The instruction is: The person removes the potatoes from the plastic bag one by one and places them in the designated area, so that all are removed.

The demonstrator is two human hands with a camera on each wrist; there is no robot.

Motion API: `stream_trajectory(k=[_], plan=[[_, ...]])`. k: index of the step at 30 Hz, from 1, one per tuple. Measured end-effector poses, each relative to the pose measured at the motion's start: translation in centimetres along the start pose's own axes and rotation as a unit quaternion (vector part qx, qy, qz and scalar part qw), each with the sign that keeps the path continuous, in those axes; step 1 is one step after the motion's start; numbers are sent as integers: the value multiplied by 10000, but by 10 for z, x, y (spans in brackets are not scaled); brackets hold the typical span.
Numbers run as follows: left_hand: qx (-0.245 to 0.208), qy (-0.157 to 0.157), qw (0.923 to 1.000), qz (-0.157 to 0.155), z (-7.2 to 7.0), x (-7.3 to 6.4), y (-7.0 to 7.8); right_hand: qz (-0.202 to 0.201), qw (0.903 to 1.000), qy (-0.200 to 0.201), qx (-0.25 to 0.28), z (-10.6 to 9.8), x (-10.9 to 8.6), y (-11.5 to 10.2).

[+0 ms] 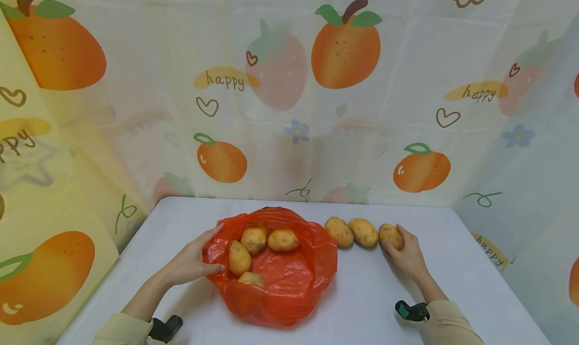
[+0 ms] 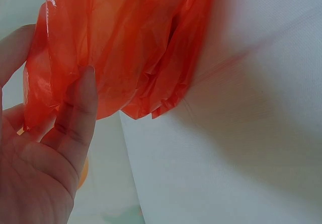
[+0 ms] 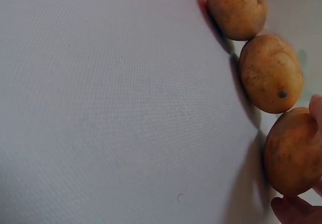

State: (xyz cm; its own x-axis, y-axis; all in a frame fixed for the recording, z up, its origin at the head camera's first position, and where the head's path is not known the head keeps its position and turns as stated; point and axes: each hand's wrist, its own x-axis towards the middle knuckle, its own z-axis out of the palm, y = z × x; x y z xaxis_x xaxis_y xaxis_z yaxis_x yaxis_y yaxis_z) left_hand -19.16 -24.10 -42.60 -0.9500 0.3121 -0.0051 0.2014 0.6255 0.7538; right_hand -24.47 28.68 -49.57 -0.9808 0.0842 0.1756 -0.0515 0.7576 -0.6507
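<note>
A red plastic bag (image 1: pixel 282 305) stands on the table with its mouth spread wide, and several potatoes (image 1: pixel 283 239) lie inside it. My left hand (image 1: pixel 192 261) holds the bag's left side, thumb and fingers on the thin plastic; in the left wrist view some fingertips (image 2: pixel 86 85) overlap the crumpled bag (image 2: pixel 136 43). To the right of the bag, three potatoes form a row. My right hand (image 1: pixel 409 252) grips the rightmost potato (image 1: pixel 390 236) between thumb and fingers. The right wrist view has that potato (image 3: pixel 292 153) beside the middle one (image 3: pixel 271 73), with fingertips at its edge.
The white table (image 1: pixel 362 295) meets a fruit-printed curtain (image 1: pixel 289 159) at its back edge. Similar printed cloth hangs along the left and right sides. The row's left potato (image 1: pixel 339 232) sits close against the bag's right side.
</note>
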Motion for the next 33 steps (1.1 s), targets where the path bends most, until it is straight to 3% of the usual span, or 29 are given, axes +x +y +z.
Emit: stream_trajectory(k=[6, 19, 26, 33], plan=[[4, 15, 10000, -4, 0, 1, 0, -102, 9998, 116, 156, -2, 0, -3], [-50, 18, 10000, -66, 1, 1, -1, -620, 9917, 1018, 475, -2, -2, -21], [-40, 14, 10000, -78, 0, 1, -1, -665, 9891, 1061, 775, -3, -2, -40], [-30, 4, 10000, -87, 0, 1, -1, -1124, 9829, 1032, 1030, -2, -3, -64]])
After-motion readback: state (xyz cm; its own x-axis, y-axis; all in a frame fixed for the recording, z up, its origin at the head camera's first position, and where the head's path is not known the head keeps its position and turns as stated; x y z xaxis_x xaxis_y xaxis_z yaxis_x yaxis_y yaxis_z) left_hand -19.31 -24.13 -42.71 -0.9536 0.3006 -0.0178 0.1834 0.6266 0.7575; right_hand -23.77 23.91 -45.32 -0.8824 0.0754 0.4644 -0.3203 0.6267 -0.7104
